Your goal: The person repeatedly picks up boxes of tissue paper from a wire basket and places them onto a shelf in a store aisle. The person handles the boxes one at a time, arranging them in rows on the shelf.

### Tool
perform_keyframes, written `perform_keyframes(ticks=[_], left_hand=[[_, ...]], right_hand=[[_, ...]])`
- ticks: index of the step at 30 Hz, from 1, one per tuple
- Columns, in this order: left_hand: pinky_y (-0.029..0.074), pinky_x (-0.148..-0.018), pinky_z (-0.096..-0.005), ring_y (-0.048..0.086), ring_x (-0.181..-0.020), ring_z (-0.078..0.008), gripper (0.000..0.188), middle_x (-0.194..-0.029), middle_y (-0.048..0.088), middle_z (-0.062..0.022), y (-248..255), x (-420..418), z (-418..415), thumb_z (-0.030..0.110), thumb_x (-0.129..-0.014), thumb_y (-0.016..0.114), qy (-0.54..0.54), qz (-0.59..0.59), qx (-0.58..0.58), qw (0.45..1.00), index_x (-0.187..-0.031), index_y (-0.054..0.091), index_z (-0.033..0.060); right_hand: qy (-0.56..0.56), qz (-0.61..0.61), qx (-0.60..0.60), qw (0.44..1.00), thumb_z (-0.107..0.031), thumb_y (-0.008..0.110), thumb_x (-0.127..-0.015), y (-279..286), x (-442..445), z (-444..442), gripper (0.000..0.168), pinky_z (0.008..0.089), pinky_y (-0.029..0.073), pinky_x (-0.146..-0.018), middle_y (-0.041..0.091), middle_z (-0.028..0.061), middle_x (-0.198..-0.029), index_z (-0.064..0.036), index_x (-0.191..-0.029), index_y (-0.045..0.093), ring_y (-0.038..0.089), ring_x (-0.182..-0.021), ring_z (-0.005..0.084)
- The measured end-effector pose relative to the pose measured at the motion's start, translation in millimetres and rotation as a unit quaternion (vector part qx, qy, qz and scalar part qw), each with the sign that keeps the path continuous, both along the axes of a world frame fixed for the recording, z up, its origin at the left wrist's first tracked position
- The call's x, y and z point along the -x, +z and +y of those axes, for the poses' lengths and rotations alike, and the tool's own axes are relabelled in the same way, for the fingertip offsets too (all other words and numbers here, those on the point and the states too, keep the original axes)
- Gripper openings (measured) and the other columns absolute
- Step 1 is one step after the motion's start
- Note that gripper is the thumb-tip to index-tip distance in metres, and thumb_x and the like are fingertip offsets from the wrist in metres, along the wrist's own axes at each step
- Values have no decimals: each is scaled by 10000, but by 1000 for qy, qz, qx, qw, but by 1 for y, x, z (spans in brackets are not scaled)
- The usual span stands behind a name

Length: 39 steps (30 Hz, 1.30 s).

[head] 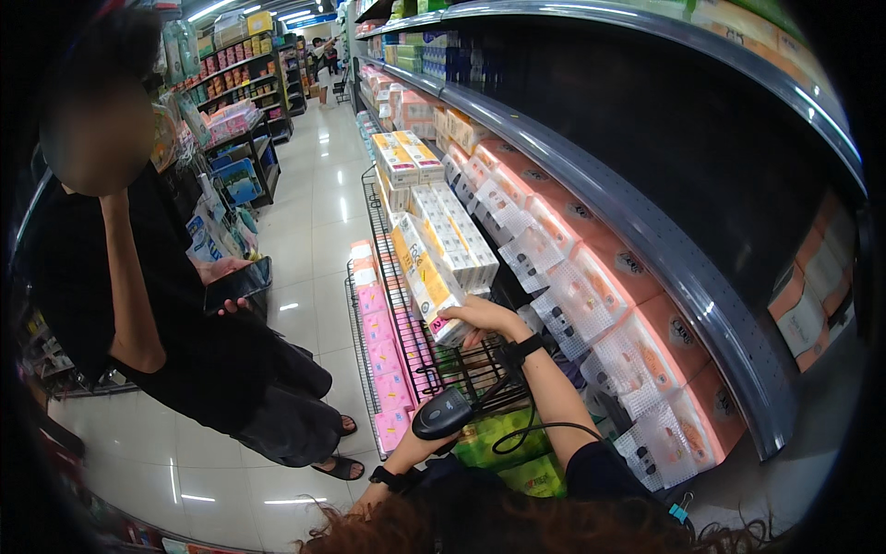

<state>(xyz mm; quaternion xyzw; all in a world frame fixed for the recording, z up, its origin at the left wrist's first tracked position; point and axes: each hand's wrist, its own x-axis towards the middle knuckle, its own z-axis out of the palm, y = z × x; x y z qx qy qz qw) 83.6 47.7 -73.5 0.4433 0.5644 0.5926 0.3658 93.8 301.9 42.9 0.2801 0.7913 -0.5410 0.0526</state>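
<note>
My right hand [488, 318] grips the near end of a long white and yellow pack of tissues [423, 277], tilted over a black wire rack [477, 374]. Beside that pack, more white tissue packs [457, 239] lie stacked on the rack, with yellow-topped packs [405, 156] behind them. My left hand [422, 440] is low in front of me, close to the rack's near end. A black handheld device [443, 413] with a cable covers much of it, so its fingers and grip are unclear. Both wrists wear black straps.
A shelf at right holds pink tissue packs [623, 266] under a curved metal shelf edge [609, 180]. Pink packs [382, 353] fill a wire basket at left; green packs [502, 443] lie low. A person [173, 277] holding a smartphone [237, 285] stands left in the tiled aisle [297, 256].
</note>
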Motion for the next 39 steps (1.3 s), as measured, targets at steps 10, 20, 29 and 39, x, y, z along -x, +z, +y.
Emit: perform_keyframes(ticks=[10,20,29,39], left_hand=[[405,-926,-275,518,-1049,-134,657,-1143,544,-56,3,-1,-2,81,-727,742,9,-12,14,1000,-1273,381,14],[389,-950,-279,507,-1079,-144,688,-1171,537,-65,-7,2,0,80,-722,744,-9,3,25,1000,-1290,364,7],[398,-942,-284,510,-1077,-138,676,-1170,539,-66,3,2,2,69,-723,741,-13,-46,21,999,-1286,372,8],[412,-916,-284,531,-1029,-138,601,-1116,570,-57,-2,2,-1,88,-742,725,-5,-13,39,999,-1251,415,10]], right_hand=[[36,-2,-3,999,-491,551,-804,-3,-8,-1,538,234,410,-361,537,68,-591,-2,-1026,579,505,-404,133],[-50,-59,-249,965,-531,570,-711,-17,15,-7,782,376,528,-656,633,255,-886,131,-1115,464,658,-765,329],[-89,-78,-373,920,-540,516,-730,-18,42,-17,782,414,486,-803,621,273,-967,134,-1117,437,631,-899,363],[-62,-44,-270,960,-536,535,-748,-14,30,3,750,374,530,-661,635,246,-892,113,-1119,488,658,-751,319]])
